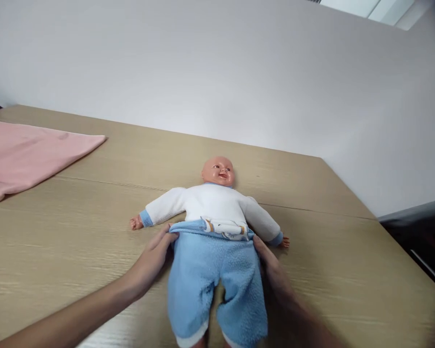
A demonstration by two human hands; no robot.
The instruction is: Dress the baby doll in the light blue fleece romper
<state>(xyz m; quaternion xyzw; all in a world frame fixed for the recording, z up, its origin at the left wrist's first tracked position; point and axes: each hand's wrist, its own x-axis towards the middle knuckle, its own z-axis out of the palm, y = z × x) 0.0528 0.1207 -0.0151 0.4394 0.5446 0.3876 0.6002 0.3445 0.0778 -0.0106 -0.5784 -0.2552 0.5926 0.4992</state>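
Observation:
A baby doll [218, 170] lies on its back with its head toward the far side and its arms spread. It wears a white top [215, 203] with blue cuffs and blue fleece pants [217, 261] with white hems. At the waist, a folded white printed band [226, 228] shows above the blue cloth. My left hand [161, 246] grips the waistband at the doll's hip on the left. On the opposite hip my right hand [270, 256] pinches the waistband too. Both thumbs lie at the cloth's edge; the other fingers are partly hidden.
The doll rests on a wooden table [94, 251] with a seam running across it. Pink cloth [32, 154] is spread at the far left. A pale wall [203, 72] stands behind the table, and a black object [424, 237] sits beyond the right edge.

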